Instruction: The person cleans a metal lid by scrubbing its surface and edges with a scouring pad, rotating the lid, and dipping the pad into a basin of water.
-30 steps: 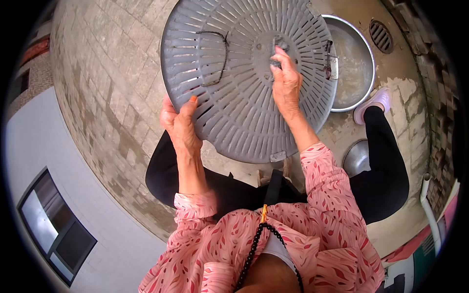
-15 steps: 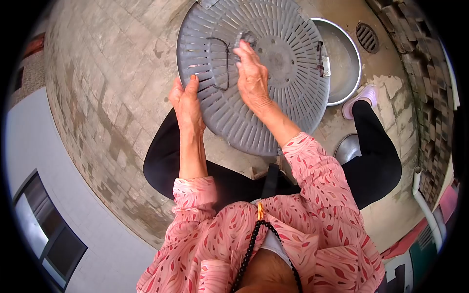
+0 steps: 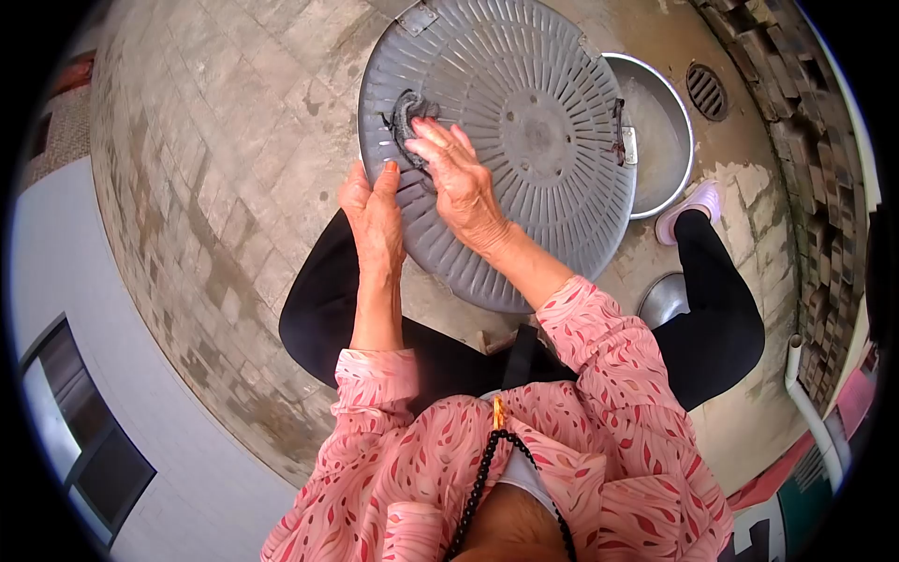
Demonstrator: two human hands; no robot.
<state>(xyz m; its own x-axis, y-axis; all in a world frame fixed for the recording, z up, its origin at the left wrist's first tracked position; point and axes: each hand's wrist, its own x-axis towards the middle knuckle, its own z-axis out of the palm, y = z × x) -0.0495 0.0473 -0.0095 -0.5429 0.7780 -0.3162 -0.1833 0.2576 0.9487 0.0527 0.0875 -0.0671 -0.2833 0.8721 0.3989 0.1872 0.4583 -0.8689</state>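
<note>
A large round grey slotted disc (image 3: pixel 506 215) is held tilted above my lap. My left hand (image 3: pixel 375 211) is closed on its lower left rim, the thumb on top. On the disc's left part lies a dark grey cloth (image 3: pixel 408 120), pressed against the slots under the fingers of my right hand (image 3: pixel 454 173). The cloth covers most of the dark wire loop there. A dark tie and a small metal plate (image 3: pixel 629 145) sit at the disc's right edge.
Behind the disc's right side stands a wide metal basin (image 3: pixel 670 140) with cloudy water. A round drain grate (image 3: pixel 707 92) is beyond it. A smaller metal bowl (image 3: pixel 664 300) is beside my right leg. A white pipe (image 3: pixel 813 403) runs near the brick wall (image 3: pixel 815 159).
My right hand has moved left with the cloth, from the disc's centre to its left part over the wire loop. The disc has turned and shifted slightly in my left hand.
</note>
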